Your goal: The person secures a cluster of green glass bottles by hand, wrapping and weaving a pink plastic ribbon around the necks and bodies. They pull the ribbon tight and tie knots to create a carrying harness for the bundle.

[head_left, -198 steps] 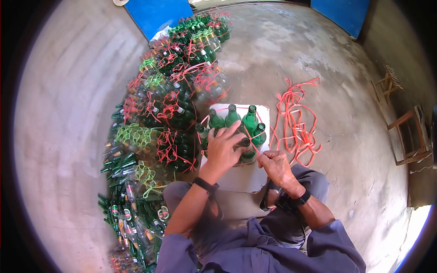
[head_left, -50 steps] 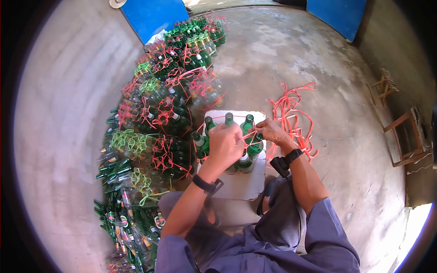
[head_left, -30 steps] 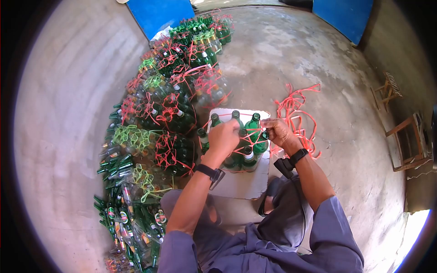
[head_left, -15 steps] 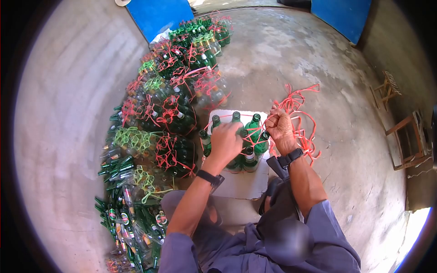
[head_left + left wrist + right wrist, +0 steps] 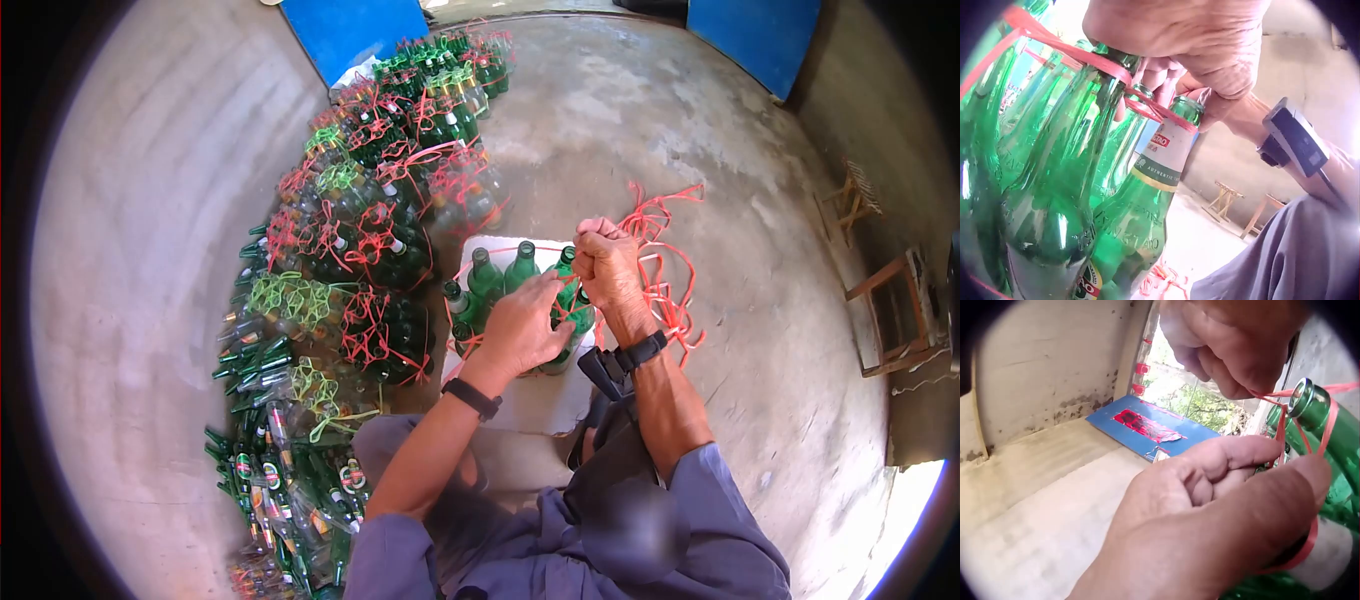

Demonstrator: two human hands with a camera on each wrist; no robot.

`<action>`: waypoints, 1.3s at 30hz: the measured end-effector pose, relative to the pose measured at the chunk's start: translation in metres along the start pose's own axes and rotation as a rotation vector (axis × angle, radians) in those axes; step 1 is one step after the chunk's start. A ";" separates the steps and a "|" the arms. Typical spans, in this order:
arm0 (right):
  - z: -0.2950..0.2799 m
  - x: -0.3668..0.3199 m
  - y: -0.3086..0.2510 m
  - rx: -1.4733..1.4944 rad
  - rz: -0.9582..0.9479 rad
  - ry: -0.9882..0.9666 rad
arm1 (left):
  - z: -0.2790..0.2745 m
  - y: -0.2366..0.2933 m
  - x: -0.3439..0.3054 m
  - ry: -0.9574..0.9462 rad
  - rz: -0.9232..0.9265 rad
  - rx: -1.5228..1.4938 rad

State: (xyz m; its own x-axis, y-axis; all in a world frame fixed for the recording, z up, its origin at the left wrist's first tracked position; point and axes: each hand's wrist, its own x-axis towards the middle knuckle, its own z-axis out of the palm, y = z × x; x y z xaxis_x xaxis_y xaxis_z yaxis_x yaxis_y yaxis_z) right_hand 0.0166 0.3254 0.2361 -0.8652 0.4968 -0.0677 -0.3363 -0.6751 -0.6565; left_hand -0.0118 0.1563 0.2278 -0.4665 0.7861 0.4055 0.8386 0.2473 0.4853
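Green glass bottles (image 5: 525, 268) stand upright in a group on a white board (image 5: 525, 405), with red plastic string (image 5: 1329, 428) looped around their necks. My left hand (image 5: 525, 325) lies over the near part of the group, thumb and fingers spread apart at the necks and touching the string. At the group's right side, my right hand (image 5: 608, 262) is curled into a fist that pinches the string, pulled taut from a neck in the right wrist view. One bottle (image 5: 1163, 156) with a white and green neck label shows in the left wrist view. My left hand hides several necks.
A loose heap of red string (image 5: 680, 310) lies on the floor to the right. Bundles of tied bottles (image 5: 385, 330) line the left side, with loose bottles (image 5: 285, 470) lying nearer. A wooden frame (image 5: 890, 315) stands by the right wall.
My right hand, after rising from low by the board to the group's far right, has shifted slightly left. My left hand has moved right and its fingers have spread at the necks.
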 end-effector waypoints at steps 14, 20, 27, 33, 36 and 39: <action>-0.005 -0.024 -0.018 -0.438 -0.094 0.086 | 0.005 -0.001 -0.001 0.062 -0.030 -0.013; -0.043 -0.021 -0.034 -0.197 -0.054 0.262 | -0.007 0.016 0.006 0.002 0.058 0.085; -0.058 -0.019 -0.036 -0.043 0.105 0.386 | 0.033 0.020 0.016 0.052 -0.045 0.219; -0.077 -0.008 -0.030 -0.046 0.117 0.367 | 0.036 0.028 0.020 0.002 -0.165 0.141; -0.073 -0.009 -0.032 -0.039 0.124 0.360 | 0.039 0.031 0.022 0.025 -0.156 0.191; -0.064 -0.014 -0.039 -0.045 0.129 0.333 | 0.037 0.038 0.031 -0.004 -0.194 0.258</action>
State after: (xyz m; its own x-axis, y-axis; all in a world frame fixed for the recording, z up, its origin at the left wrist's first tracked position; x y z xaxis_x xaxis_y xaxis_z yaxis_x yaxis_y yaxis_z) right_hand 0.0653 0.3798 0.2139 -0.7281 0.5646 -0.3886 -0.2089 -0.7228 -0.6587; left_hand 0.0160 0.2110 0.2304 -0.6237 0.7123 0.3218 0.7783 0.5278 0.3402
